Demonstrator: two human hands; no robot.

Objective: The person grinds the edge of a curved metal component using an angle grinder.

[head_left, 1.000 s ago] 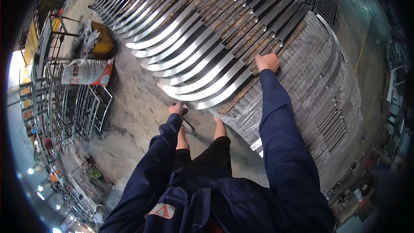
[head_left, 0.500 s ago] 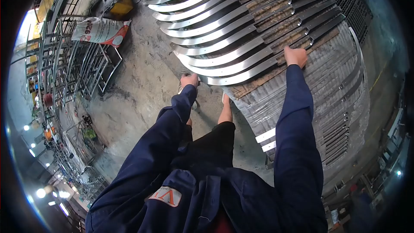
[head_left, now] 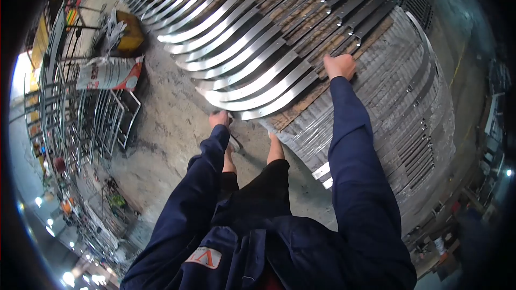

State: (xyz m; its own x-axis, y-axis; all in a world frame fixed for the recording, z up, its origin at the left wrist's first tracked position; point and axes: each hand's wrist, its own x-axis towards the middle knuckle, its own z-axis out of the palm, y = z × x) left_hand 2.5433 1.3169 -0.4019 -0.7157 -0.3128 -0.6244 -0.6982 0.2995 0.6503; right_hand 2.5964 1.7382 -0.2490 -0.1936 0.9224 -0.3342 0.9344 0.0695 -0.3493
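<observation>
Curved, shiny metal strips [head_left: 282, 96] lie in an overlapping row, with holes near their right ends. My left hand [head_left: 219, 119] is closed just left of the nearest strip's lower tip; what its fingers hold, if anything, is hidden. My right hand [head_left: 341, 66] forms a fist beyond that strip's other end, beside thin dark bars and over the edge of a brown cardboard-like sheet [head_left: 295, 114]. Whatever is inside that fist cannot be made out. Dark flat plates [head_left: 371, 19] continue the row at the upper right.
Grey wrapped material [head_left: 376, 86] spreads right of the strips, with more dark metal pieces on it. Metal frames [head_left: 102, 115] stand at left beneath a white-and-red sack [head_left: 110, 73]. Behind them is a yellow container [head_left: 129, 32]. Concrete floor [head_left: 166, 102] lies between.
The view has shifted, so the strips appear farther left and lower. Both hands also appear farther left, the left one lower, and both remain closed near the nearest strip.
</observation>
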